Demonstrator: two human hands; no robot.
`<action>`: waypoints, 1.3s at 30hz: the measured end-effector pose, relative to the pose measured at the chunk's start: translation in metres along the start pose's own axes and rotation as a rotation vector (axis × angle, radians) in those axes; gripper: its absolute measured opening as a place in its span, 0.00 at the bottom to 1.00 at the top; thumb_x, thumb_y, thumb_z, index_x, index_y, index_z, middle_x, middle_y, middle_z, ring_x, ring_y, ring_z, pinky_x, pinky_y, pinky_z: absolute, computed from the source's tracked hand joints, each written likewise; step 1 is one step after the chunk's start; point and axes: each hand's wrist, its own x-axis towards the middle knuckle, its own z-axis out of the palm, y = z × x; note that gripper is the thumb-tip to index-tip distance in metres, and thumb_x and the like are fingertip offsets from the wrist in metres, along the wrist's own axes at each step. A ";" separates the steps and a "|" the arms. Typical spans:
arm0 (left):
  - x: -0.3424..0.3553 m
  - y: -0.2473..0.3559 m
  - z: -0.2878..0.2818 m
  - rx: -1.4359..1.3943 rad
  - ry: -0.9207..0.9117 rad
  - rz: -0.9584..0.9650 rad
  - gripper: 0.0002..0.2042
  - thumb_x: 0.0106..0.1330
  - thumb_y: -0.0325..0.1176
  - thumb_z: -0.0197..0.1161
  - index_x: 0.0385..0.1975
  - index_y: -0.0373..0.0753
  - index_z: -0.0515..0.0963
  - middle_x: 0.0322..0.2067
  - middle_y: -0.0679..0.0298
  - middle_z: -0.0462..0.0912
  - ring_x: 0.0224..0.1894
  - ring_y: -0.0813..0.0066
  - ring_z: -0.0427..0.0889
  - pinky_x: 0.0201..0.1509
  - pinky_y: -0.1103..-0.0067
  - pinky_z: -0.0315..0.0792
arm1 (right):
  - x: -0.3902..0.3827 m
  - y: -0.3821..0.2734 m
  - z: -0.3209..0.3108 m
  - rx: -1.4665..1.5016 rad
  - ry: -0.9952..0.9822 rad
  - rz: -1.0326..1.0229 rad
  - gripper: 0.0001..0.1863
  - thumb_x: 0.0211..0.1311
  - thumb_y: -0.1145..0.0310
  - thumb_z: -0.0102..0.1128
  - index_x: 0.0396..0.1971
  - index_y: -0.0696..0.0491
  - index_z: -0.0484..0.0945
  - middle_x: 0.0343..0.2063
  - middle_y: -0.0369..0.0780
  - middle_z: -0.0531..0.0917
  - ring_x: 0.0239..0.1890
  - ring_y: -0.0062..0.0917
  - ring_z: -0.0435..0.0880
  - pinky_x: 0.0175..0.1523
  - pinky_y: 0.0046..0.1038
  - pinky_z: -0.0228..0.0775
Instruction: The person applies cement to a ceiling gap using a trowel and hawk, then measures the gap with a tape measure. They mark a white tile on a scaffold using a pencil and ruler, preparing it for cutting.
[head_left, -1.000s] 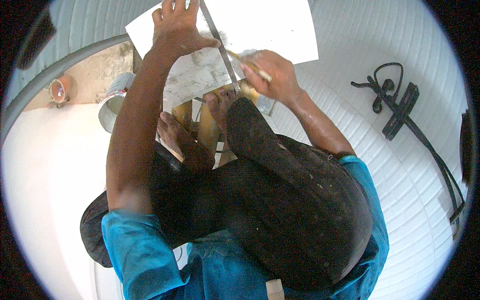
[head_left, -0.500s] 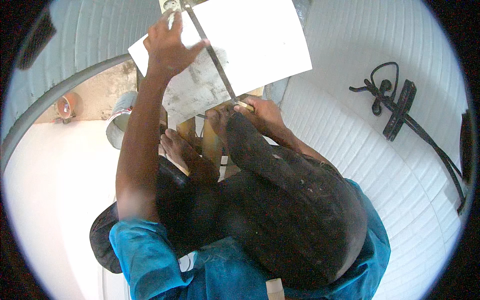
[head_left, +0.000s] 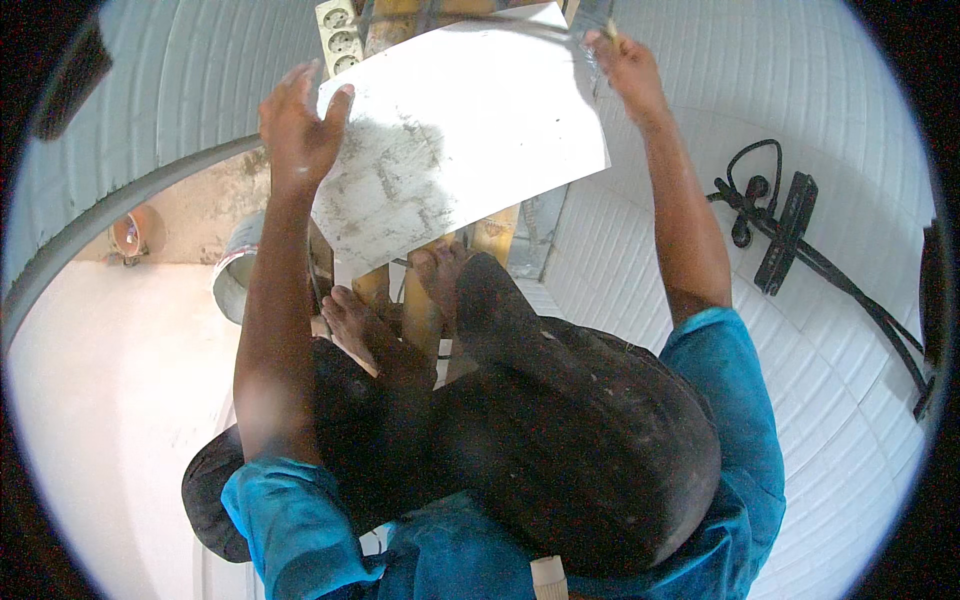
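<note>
A white panel (head_left: 500,130) with grey smudges toward its left lies tilted across yellow beams. At its upper left edge is my left hand (head_left: 305,135), open, thumb apart from the fingers and over the panel's corner. Beyond the panel's far right corner my right hand (head_left: 628,72) is raised and closed around the pale yellow end of a long, thin dark strip (head_left: 470,20). The strip stretches left above the panel's far edge, smeared by motion, so its exact kind does not show. My bare feet (head_left: 440,268) rest on the beams at the panel's near edge.
A white socket strip (head_left: 341,40) stands by the far left corner. Yellow beams (head_left: 493,235) run under the panel. At left are a bucket (head_left: 236,275) and an orange container (head_left: 128,235). A black power strip with cables (head_left: 788,235) lies on the ribbed white surface at right.
My right hand has swung from the panel's near edge up to its far right, carrying the strip, which now lies crosswise. My left hand has shifted from the panel's surface to its edge.
</note>
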 end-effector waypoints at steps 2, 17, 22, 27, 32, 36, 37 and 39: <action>-0.001 -0.002 -0.001 -0.029 0.013 0.007 0.26 0.63 0.47 0.64 0.56 0.36 0.74 0.56 0.48 0.75 0.60 0.49 0.70 0.65 0.60 0.58 | 0.032 0.010 -0.008 0.080 -0.028 0.105 0.17 0.65 0.52 0.60 0.36 0.53 0.81 0.22 0.28 0.73 0.24 0.13 0.66 0.29 0.18 0.58; -0.004 0.054 -0.044 -0.445 0.091 -0.087 0.07 0.67 0.33 0.62 0.34 0.35 0.81 0.31 0.61 0.84 0.35 0.75 0.82 0.41 0.80 0.74 | -0.044 -0.061 -0.026 0.805 -0.098 0.142 0.21 0.72 0.62 0.45 0.56 0.60 0.71 0.34 0.35 0.76 0.31 0.16 0.74 0.38 0.21 0.72; 0.001 0.141 -0.100 -1.408 -0.239 -0.002 0.11 0.64 0.35 0.63 0.34 0.32 0.79 0.33 0.57 0.84 0.39 0.68 0.82 0.44 0.75 0.75 | -0.099 -0.115 -0.012 1.145 -0.004 0.139 0.17 0.67 0.68 0.56 0.53 0.57 0.70 0.39 0.37 0.75 0.39 0.23 0.78 0.43 0.26 0.77; 0.009 0.195 -0.168 -1.773 -0.257 0.634 0.13 0.63 0.40 0.62 0.36 0.36 0.82 0.37 0.54 0.85 0.37 0.65 0.83 0.40 0.72 0.76 | -0.112 -0.137 -0.008 1.266 0.051 0.058 0.14 0.66 0.69 0.59 0.49 0.54 0.72 0.42 0.37 0.77 0.43 0.24 0.79 0.46 0.30 0.76; 0.005 0.186 -0.185 -1.456 -0.087 0.844 0.07 0.59 0.43 0.68 0.25 0.49 0.84 0.33 0.68 0.85 0.40 0.69 0.81 0.43 0.70 0.72 | -0.120 -0.146 -0.008 1.236 0.127 -0.058 0.11 0.66 0.71 0.58 0.46 0.55 0.73 0.39 0.40 0.79 0.40 0.26 0.81 0.44 0.33 0.77; -0.011 0.176 -0.168 -1.597 -0.143 0.213 0.11 0.63 0.45 0.62 0.41 0.48 0.79 0.42 0.65 0.80 0.46 0.64 0.77 0.49 0.66 0.69 | -0.125 -0.157 -0.015 1.253 0.256 -0.189 0.11 0.66 0.71 0.57 0.46 0.56 0.71 0.38 0.43 0.80 0.38 0.28 0.82 0.44 0.34 0.79; -0.014 0.174 -0.163 -1.625 -0.170 -0.010 0.14 0.64 0.45 0.60 0.46 0.48 0.77 0.45 0.63 0.79 0.48 0.63 0.76 0.50 0.65 0.68 | -0.127 -0.162 -0.016 1.257 0.298 -0.226 0.12 0.66 0.72 0.57 0.46 0.56 0.70 0.38 0.43 0.80 0.38 0.29 0.82 0.44 0.34 0.79; -0.010 0.170 -0.145 -1.976 -0.255 -0.278 0.17 0.69 0.43 0.54 0.53 0.43 0.72 0.50 0.61 0.75 0.49 0.65 0.74 0.50 0.69 0.67 | -0.134 -0.172 -0.018 1.175 0.371 -0.380 0.11 0.65 0.71 0.57 0.45 0.56 0.69 0.37 0.44 0.79 0.38 0.30 0.82 0.44 0.35 0.80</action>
